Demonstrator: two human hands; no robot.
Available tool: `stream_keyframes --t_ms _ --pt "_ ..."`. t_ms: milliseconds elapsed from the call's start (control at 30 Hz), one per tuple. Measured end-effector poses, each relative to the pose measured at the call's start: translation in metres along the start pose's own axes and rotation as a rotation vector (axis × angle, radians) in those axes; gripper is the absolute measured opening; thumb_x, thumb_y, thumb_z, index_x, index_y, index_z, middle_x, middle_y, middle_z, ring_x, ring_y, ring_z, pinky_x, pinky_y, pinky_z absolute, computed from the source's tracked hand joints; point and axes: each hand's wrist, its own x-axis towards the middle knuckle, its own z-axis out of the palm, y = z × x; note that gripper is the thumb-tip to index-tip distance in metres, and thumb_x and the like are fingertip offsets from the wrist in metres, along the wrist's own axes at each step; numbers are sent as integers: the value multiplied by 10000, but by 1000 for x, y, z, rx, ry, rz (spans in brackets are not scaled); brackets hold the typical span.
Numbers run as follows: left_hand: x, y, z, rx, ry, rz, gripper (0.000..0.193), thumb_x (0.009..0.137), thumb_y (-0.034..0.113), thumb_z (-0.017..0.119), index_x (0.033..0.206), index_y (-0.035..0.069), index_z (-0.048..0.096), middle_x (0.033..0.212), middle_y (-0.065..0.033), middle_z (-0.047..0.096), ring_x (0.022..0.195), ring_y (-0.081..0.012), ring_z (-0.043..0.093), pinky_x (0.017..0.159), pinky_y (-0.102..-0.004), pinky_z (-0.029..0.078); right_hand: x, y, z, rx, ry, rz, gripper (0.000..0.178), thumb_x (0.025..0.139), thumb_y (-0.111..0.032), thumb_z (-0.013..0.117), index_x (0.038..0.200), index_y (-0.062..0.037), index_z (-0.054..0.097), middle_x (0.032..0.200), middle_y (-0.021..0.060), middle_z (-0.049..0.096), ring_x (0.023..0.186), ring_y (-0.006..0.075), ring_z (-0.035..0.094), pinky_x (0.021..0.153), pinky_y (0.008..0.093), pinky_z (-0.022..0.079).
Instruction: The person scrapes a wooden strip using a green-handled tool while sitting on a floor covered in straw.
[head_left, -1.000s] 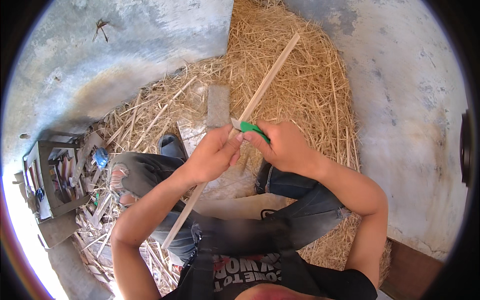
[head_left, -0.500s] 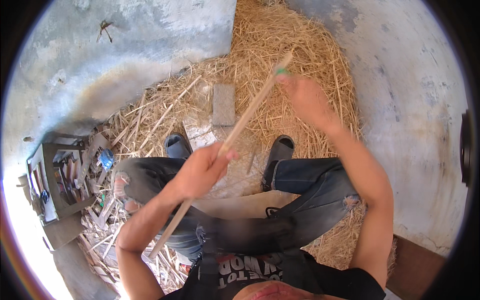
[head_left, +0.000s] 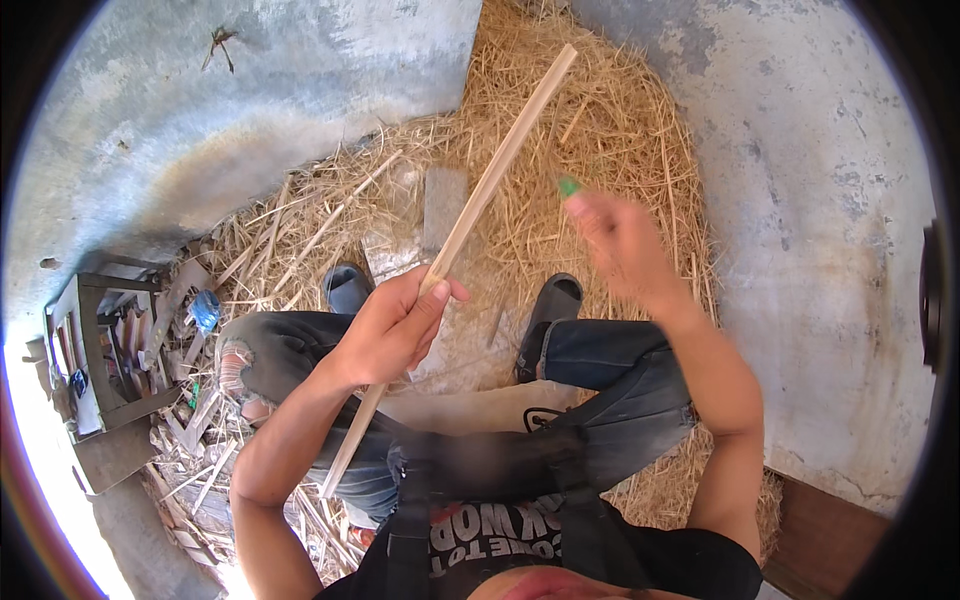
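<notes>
My left hand (head_left: 392, 325) is closed around a long, pale wooden strip (head_left: 490, 180), its thumb lying along the top. The strip slants from above my left thigh up to the far right, its upper end over a heap of shavings. My right hand (head_left: 622, 238), blurred by motion, is held to the right of the strip and apart from it. Its fingers are curled, with a small green thing (head_left: 569, 187) at the fingertips. Whether this is held or wrapped on a finger I cannot make out.
Straw-like shavings (head_left: 630, 130) are heaped ahead and to the right. A grey block (head_left: 443, 205) lies beyond my sandalled feet. At left stands a wooden rack (head_left: 130, 350) beside a crumpled blue object (head_left: 205, 310) and scraps. Bare walls (head_left: 800, 200) close in both sides.
My right hand has come off the strip's upper part and moved slightly right and nearer. The strip now reaches farther up and stands a bit steeper in my left hand.
</notes>
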Motion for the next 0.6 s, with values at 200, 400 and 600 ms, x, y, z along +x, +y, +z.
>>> stream_keyframes --t_ms 200,400,600 --pt "15 -4 12 68 10 -21 339 1142 350 431 1178 41 567 570 80 375 427 -35 363 415 -212 333 -21 -27 54 -19 -273 -198 571 1042 -553 535 957 -15 706 589 216 614 561 437 645 556 534 507" --pt "23 -16 3 84 -34 -38 294 1147 309 429 1174 51 568 583 98 344 440 -15 310 410 -228 257 -5 6 62 -311 -115 -307 586 1054 -574 489 881 -46 676 568 196 618 536 395 656 479 488 482" --pt "25 -13 6 38 -39 -75 281 1147 292 432 1166 51 574 572 98 339 442 -15 312 423 -226 263 30 47 30 -343 44 -274 674 1079 -617 394 848 -36 648 534 120 536 459 288 545 461 429 442"
